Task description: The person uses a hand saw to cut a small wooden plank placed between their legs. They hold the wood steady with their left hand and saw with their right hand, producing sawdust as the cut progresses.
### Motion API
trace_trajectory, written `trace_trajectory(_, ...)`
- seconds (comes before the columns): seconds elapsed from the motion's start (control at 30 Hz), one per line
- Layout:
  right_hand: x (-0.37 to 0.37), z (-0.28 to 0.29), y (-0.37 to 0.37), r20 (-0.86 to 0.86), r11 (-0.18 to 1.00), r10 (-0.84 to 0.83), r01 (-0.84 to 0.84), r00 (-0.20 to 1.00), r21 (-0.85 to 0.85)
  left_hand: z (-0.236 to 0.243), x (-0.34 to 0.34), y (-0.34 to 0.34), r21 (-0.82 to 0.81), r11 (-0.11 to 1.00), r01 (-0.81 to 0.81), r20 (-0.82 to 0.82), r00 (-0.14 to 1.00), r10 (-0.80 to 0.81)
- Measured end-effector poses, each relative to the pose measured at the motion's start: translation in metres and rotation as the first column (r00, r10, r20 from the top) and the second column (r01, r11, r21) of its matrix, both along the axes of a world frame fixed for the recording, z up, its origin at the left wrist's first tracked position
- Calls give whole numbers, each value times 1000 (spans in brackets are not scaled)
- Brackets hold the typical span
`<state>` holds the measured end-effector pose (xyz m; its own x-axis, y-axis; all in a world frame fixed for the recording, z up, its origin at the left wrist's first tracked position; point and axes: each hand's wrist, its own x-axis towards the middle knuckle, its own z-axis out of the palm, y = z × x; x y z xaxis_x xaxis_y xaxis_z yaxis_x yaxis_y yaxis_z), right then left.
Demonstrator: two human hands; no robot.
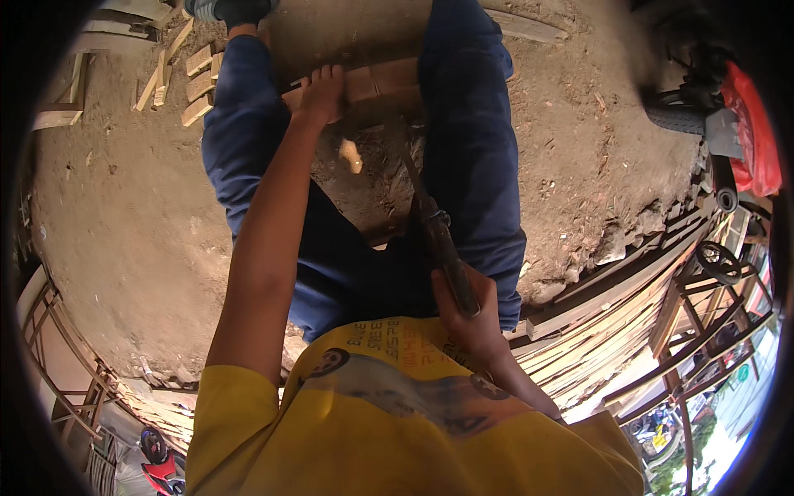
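Observation:
My left hand [324, 95] presses down on a wooden board [385, 80] lying crosswise between my legs, its fingers bent over the board's far edge. A dark line crosses the board to the right of that hand. Close to my body, my right hand [471, 318] is wrapped round the dark handle of a saw [442, 240]. The narrow blade points away from me toward the board, seen almost edge-on. In the shade I cannot tell whether its tip touches the wood.
Several short cut wood blocks [199, 85] lie on the dirt floor [132, 223] beyond my left leg. A loose plank [527, 26] is at the far right. Long stacked boards [616, 331] run along the right side, near a red plastic bag [751, 136] and a tire [674, 120].

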<state>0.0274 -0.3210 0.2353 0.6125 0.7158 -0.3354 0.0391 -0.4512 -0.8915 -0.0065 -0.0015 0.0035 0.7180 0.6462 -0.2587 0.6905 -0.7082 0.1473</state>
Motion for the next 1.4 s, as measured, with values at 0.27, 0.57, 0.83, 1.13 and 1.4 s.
trace_trajectory(0.27,24,-34,71,-96,997,39,-45,995,-60,-1,-1,13,-40,999,-18,-86,996,15)
trace_trajectory(0.57,26,-32,65,-106,998,22,-28,994,-56,-7,6,11,-52,999,-13,-112,994,7)
trace_trajectory(0.83,10,0,7,-19,997,14,-15,1000,-76,14,7,6,-108,994,2,-79,997,-11)
trace_trajectory(1.13,9,3,6,-46,998,29,-31,999,-53,13,9,11,-25,1000,9,-102,995,-12)
trace_trajectory(1.4,35,-49,75,-75,996,57,-62,996,-62,5,5,8,-102,993,-52,-88,995,43)
